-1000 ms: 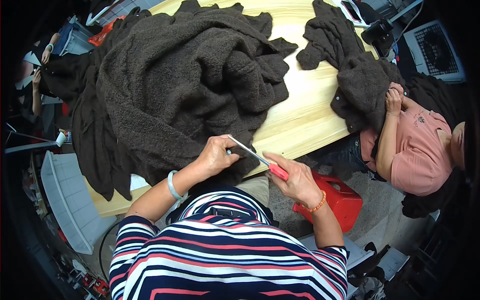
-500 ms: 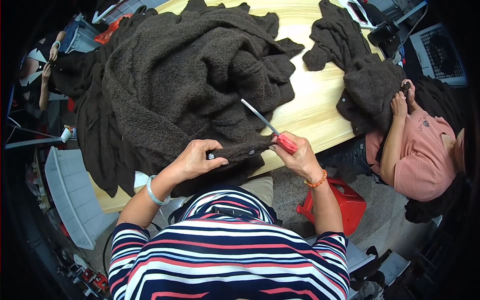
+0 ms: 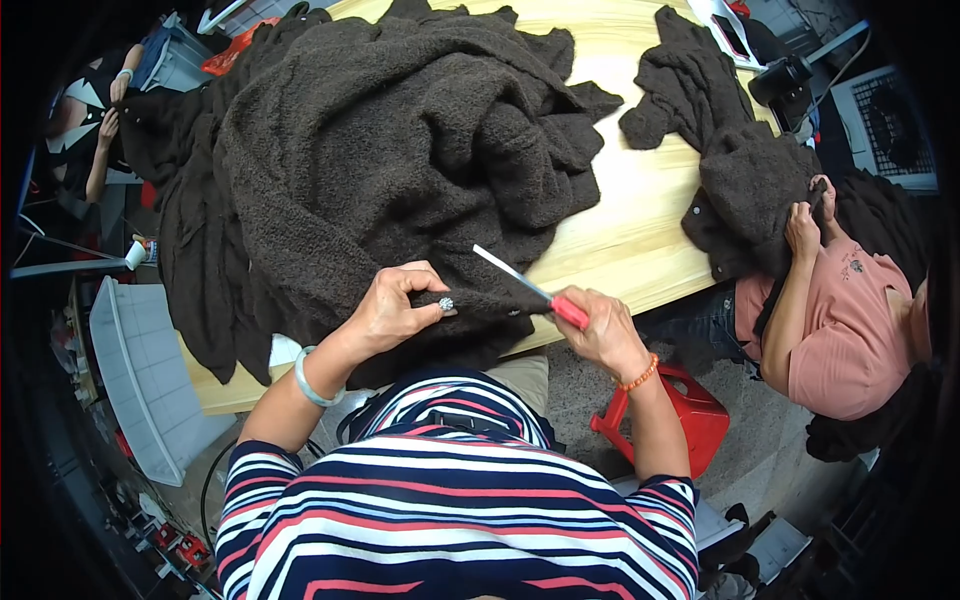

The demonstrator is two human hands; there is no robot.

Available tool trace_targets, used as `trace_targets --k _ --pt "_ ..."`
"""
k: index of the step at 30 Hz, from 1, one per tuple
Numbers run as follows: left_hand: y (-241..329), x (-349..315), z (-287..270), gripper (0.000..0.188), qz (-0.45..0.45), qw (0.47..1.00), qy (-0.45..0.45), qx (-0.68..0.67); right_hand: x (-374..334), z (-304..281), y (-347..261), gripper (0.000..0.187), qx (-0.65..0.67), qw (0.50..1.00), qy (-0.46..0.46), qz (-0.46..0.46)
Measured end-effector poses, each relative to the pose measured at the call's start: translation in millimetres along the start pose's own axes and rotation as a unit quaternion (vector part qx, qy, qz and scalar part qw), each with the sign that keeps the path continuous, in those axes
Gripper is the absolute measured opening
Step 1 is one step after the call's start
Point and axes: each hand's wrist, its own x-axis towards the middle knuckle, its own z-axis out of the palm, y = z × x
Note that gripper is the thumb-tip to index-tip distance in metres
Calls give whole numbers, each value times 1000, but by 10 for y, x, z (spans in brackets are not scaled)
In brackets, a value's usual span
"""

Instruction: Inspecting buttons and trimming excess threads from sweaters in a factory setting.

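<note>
A large heap of dark brown knitted garments (image 3: pixel 330 150) lies in front of me. My left hand (image 3: pixel 392 308) is closed on the near edge of one garment, thumb and forefinger at a round sparkling button (image 3: pixel 446 304). In my right hand (image 3: pixel 610 335) is a red-handled tool (image 3: pixel 570 311) with a long, straight metal shaft pointing up and left; its exact kind is unclear. The same hand's fingertips are at the end of the stretched edge, and whether they pinch it is hidden. Another button (image 3: pixel 515 313) sits on that edge between my hands.
The heap rests on a pale wooden table (image 3: pixel 640 215). At right, a person in a pink top (image 3: pixel 850 330) handles another dark garment (image 3: pixel 750 185). A second person's hands (image 3: pixel 110 120) work at the far left. A red stool (image 3: pixel 690 420) and a grey bin (image 3: pixel 150 390) stand nearby.
The tool has tipped lower, its tip now nearer the garment edge. My left fingers have shifted at the sparkling button, which shows more fully. The view has moved slightly.
</note>
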Motion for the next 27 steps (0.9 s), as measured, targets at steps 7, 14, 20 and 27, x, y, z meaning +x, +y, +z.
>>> trace_targets --k 7,14,20,27 --pt "-177 -7 66 17 49 989 80 114 -413 -116 -227 19 -51 994 -94 -34" --pt "-179 -30 160 15 49 989 43 131 -392 -40 -384 24 -64 992 -104 -15" --pt "-190 -62 62 14 8 989 74 130 -441 -82 -365 20 -81 989 -121 0" --pt "16 -42 256 14 72 994 -14 79 -143 126 -454 37 89 993 -75 -1"
